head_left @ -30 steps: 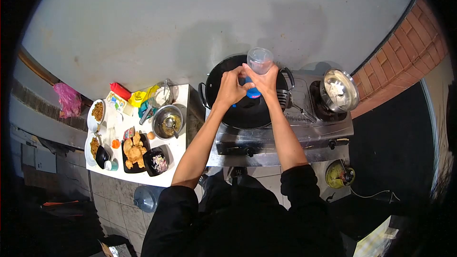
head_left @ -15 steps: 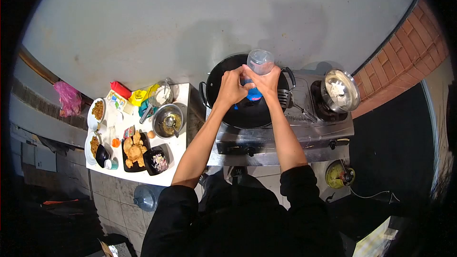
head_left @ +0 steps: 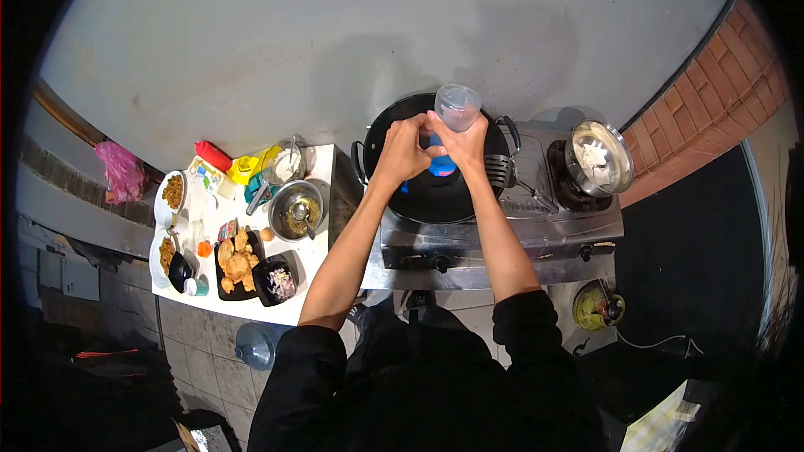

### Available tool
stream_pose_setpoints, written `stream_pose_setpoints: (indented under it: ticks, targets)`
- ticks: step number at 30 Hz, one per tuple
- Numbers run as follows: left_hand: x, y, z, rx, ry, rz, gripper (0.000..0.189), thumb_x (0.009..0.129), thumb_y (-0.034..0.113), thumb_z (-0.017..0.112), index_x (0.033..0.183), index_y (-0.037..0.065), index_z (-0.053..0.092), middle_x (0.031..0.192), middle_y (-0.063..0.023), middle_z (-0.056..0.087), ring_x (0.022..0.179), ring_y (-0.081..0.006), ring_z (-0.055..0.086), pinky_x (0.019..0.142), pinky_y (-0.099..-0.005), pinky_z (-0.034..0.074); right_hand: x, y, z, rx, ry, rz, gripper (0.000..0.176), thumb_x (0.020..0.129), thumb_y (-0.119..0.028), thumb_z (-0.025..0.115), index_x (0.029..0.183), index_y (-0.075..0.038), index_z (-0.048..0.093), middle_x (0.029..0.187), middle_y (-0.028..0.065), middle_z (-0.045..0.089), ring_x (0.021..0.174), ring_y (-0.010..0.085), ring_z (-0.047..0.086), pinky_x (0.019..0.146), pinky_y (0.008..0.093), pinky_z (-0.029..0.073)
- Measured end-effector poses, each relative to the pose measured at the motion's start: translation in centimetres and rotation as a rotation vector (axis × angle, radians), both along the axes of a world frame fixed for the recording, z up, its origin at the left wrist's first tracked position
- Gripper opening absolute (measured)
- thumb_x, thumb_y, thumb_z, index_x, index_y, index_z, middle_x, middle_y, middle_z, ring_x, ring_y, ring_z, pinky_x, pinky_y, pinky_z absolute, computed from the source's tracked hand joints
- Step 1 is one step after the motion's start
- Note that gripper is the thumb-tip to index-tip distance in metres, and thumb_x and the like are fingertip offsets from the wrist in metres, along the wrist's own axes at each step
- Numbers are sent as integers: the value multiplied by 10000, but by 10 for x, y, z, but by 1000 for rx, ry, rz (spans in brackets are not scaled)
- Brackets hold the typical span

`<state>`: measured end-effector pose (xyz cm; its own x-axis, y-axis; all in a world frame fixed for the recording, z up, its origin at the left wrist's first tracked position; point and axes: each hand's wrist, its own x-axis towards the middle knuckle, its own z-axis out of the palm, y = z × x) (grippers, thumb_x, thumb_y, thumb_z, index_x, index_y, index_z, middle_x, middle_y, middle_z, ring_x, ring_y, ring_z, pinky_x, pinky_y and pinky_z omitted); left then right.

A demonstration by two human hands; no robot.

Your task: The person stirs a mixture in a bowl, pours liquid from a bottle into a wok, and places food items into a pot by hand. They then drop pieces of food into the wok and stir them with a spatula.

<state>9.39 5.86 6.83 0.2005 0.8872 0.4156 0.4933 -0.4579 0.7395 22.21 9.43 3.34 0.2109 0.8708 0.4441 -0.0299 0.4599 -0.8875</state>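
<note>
Both my hands are wrapped round a clear plastic bottle point(head_left: 458, 106) with a blue label, held above a large black wok point(head_left: 435, 205). The bottle's clear base points up and away from me, and its blue part shows between my wrists. My left hand point(head_left: 405, 148) closes on the bottle's left side. On its right side, my right hand point(head_left: 461, 139) grips it. A slotted spatula point(head_left: 500, 171) lies across the wok's right edge. The wok stands on the left side of a steel stove point(head_left: 519, 238).
To the right, a metal bowl point(head_left: 615, 159) of white food rests on the other burner. On the left, a white table point(head_left: 322, 167) holds a steel bowl point(head_left: 285, 226), a black plate of fried food point(head_left: 237, 264), chopped onion and sauce packets. A gas cylinder point(head_left: 590, 310) stands below right.
The view has shifted very slightly. My hands have moved a little up with the bottle, still gripping it above the wok.
</note>
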Motion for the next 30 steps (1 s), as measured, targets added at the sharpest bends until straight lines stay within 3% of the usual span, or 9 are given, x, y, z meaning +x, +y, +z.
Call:
stream_pose_setpoints:
  ticks: [3,9,11,18,21,24,25,27,30]
  targets:
    - [1,-6,5,-29,58,81,375,591,67,822,890,-41,622,777,-204,654,750,-347,657,663,-379,500,-1,-2,2,-33,-88,-35,360,625,-203,851,784,46,646,743,117,678,664,162,649,614,307,516]
    - [-5,3,-6,69,-15,20,396,593,71,821,906,-52,612,744,-210,638,642,-332,625,606,-379,477,-9,-3,7,16,-31,-63,360,625,-204,850,790,45,650,744,118,678,657,165,647,614,307,517]
    - [-6,-1,-1,-21,107,99,399,589,76,823,897,-54,605,746,-210,638,613,-339,606,593,-386,466,-9,-4,8,-3,-78,-45,362,627,-205,849,796,46,650,749,118,679,661,165,648,618,305,517]
    - [-12,2,-6,104,-36,29,400,589,86,824,881,-57,592,712,-222,611,618,-371,595,589,-411,455,-16,1,5,29,-49,-34,382,624,-218,852,805,51,649,755,119,680,666,162,648,614,304,514]
    - [-12,-1,-6,86,62,83,407,592,94,824,887,-61,588,732,-232,613,664,-394,601,609,-415,463,-14,-5,8,3,-178,-42,360,658,-190,846,828,54,643,760,90,674,665,122,625,606,278,510]
    - [-12,-2,-2,-5,110,163,423,591,108,829,888,-65,582,763,-235,624,718,-414,604,636,-416,474,-15,-2,8,17,-116,-35,361,658,-190,847,830,54,645,760,90,675,665,118,625,609,274,511]
    - [-13,3,-5,84,55,100,422,589,107,830,885,-64,581,764,-237,621,742,-415,607,648,-421,476,-16,0,7,16,-117,-35,361,658,-190,847,830,54,645,760,90,675,665,118,625,609,274,511]
    - [-13,5,-9,171,-3,34,422,587,106,831,881,-62,580,764,-239,619,766,-417,610,660,-425,479,-18,2,6,17,-22,9,411,601,-240,871,786,51,647,744,118,678,670,167,650,612,304,517]
    - [-14,4,-8,114,55,108,403,591,78,822,882,-60,580,788,-234,630,792,-409,619,681,-429,483,-21,1,6,-12,-93,-62,401,602,-237,870,794,40,651,751,114,680,684,170,653,618,302,518]
